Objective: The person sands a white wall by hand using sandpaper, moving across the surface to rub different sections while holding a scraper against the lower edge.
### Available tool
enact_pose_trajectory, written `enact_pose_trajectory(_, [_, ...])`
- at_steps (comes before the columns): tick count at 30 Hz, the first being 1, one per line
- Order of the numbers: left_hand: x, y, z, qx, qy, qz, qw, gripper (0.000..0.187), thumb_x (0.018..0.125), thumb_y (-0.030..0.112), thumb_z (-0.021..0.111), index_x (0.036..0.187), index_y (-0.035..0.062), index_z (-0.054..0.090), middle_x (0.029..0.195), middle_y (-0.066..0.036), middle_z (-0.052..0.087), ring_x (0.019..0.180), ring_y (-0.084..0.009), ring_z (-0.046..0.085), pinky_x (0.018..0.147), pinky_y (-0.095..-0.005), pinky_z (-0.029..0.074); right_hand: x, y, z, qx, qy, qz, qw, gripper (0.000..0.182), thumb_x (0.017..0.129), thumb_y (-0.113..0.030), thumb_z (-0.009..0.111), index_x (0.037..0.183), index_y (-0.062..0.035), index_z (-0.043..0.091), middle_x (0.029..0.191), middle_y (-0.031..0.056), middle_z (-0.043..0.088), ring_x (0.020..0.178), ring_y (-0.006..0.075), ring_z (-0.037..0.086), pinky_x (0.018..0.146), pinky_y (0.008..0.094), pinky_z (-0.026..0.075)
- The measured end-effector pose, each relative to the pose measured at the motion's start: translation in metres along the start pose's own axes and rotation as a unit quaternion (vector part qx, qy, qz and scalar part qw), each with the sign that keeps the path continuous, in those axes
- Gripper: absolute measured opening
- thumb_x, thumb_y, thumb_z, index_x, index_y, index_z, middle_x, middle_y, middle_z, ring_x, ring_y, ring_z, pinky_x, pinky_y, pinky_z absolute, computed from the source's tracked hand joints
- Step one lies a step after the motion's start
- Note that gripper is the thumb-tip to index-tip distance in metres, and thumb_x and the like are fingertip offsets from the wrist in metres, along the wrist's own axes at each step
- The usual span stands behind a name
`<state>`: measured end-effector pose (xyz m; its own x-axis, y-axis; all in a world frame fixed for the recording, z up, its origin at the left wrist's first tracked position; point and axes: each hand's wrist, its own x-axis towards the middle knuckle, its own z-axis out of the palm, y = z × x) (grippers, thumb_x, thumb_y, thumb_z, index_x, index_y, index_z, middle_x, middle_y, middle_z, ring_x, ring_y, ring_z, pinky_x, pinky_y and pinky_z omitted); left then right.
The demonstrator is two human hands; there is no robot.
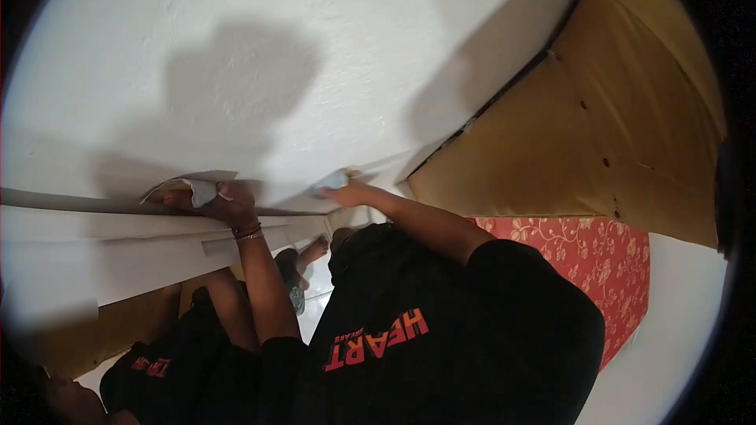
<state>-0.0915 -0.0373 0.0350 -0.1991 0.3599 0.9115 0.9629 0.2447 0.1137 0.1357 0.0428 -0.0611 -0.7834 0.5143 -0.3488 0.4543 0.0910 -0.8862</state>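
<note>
My left hand [236, 206], with bracelets at the wrist, is closed on a grey cloth [206, 192]. It presses the cloth to the lower part of a white surface [354, 55], just above a ledge. Farther right, my right hand [344, 194] grips a pale blue-grey cloth [334, 180] against the same surface, near its corner. Part of each cloth is hidden by the fingers. My black shirt [472, 338] with red-orange lettering fills the lower middle.
A tan padded panel [512, 142] with buttons stands at the right, above red floral fabric [583, 267]. The white ledge [142, 228] runs along the left. Below it, a mirror-like panel [189, 346] appears to reflect my arm and shirt. A bare foot [315, 249] shows near pale floor tiles [317, 305].
</note>
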Motion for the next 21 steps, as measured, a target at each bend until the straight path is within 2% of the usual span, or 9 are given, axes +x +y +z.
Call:
enact_pose_trajectory(1, [-0.018,-0.016,0.009,-0.010,-0.011,-0.007,1.000,0.067,0.091,0.035,0.027,0.134,-0.0092,0.000,0.142,-0.025,-0.001,0.132,-0.0378,0.001,0.107,-0.0434,0.006,0.001,0.056,-0.007,-0.039,0.064,0.010,0.997,0.051,0.087,-0.042,0.041,0.114,0.0000,0.051,0.114,0.0210,0.053,0.110,0.0312,0.048,0.094,0.0358,0.037])
enact_pose_trajectory(2, [-0.063,-0.052,0.030,0.003,-0.082,-0.084,0.993,0.053,0.092,0.029,0.027,0.123,-0.0132,0.019,0.117,-0.026,0.023,0.108,-0.0352,0.022,0.095,-0.0410,0.020,0.001,0.102,-0.017,-0.067,0.111,0.009,0.991,0.053,0.086,-0.043,0.042,0.113,0.0020,0.051,0.114,0.0196,0.054,0.109,0.0301,0.049,0.094,0.0350,0.038])
enact_pose_trajectory(4, [-0.077,-0.059,0.043,0.012,-0.145,-0.153,0.977,0.046,0.093,0.023,0.028,0.113,-0.0171,0.037,0.092,-0.026,0.048,0.084,-0.0326,0.044,0.084,-0.0387,0.035,-0.029,0.037,-0.078,-0.068,0.000,0.026,0.997,0.067,0.083,-0.056,0.040,0.110,0.0034,0.054,0.110,0.0243,0.055,0.106,0.0320,0.051,0.090,0.0360,0.039])
enact_pose_trajectory(7, [-0.048,-0.003,0.023,-0.091,-0.085,-0.192,0.974,0.063,0.093,0.030,0.026,0.132,-0.0123,0.001,0.140,-0.029,-0.006,0.132,-0.0383,-0.001,0.106,-0.0434,0.005,-0.091,-0.107,-0.118,-0.135,-0.013,0.065,0.989,0.071,0.081,-0.061,0.041,0.099,0.0049,0.060,0.100,0.0243,0.059,0.097,0.0311,0.055,0.083,0.0347,0.041])
enact_pose_trajectory(12, [0.030,0.066,-0.017,-0.223,0.000,-0.315,0.923,0.057,0.094,0.034,0.029,0.116,-0.0182,0.025,0.126,-0.034,0.022,0.113,-0.0341,0.030,0.097,-0.0353,0.025,-0.131,-0.148,-0.130,0.023,0.050,0.016,0.998,0.076,0.078,-0.065,0.042,0.098,0.0061,0.060,0.098,0.0230,0.060,0.094,0.0308,0.056,0.085,0.0335,0.041])
enact_pose_trajectory(15, [0.036,0.071,-0.022,-0.280,0.000,-0.344,0.896,0.053,0.095,0.033,0.029,0.107,-0.0185,0.033,0.112,-0.033,0.039,0.101,-0.0305,0.040,0.091,-0.0321,0.030,-0.051,0.016,-0.084,0.018,0.090,-0.015,0.996,0.068,0.084,-0.056,0.040,0.100,0.0075,0.058,0.097,0.0227,0.061,0.094,0.0322,0.056,0.085,0.0341,0.041])
enact_pose_trajectory(17, [0.014,0.085,-0.015,-0.197,-0.019,-0.368,0.908,0.051,0.096,0.031,0.028,0.108,-0.0174,0.039,0.106,-0.030,0.045,0.093,-0.0313,0.042,0.089,-0.0351,0.031,-0.063,0.031,-0.095,-0.086,0.066,0.122,0.987,0.062,0.084,-0.053,0.044,0.102,0.0053,0.058,0.099,0.0223,0.060,0.095,0.0322,0.056,0.085,0.0346,0.041])
enact_pose_trajectory(19, [-0.039,0.073,0.005,-0.082,-0.025,-0.296,0.951,0.052,0.096,0.031,0.028,0.113,-0.0172,0.037,0.113,-0.031,0.042,0.100,-0.0345,0.040,0.093,-0.0380,0.028,-0.083,0.006,-0.116,0.047,0.150,-0.098,0.983,0.057,0.085,-0.048,0.046,0.103,0.0042,0.057,0.100,0.0215,0.060,0.095,0.0311,0.056,0.085,0.0358,0.041])
enact_pose_trajectory(21, [-0.041,0.070,0.005,0.012,-0.032,-0.211,0.977,0.054,0.095,0.032,0.027,0.118,-0.0174,0.035,0.123,-0.033,0.036,0.110,-0.0373,0.038,0.097,-0.0400,0.025,-0.117,-0.065,-0.152,0.006,0.184,-0.145,0.972,0.053,0.086,-0.045,0.049,0.106,0.0031,0.056,0.103,0.0183,0.059,0.098,0.0270,0.054,0.086,0.0357,0.040])
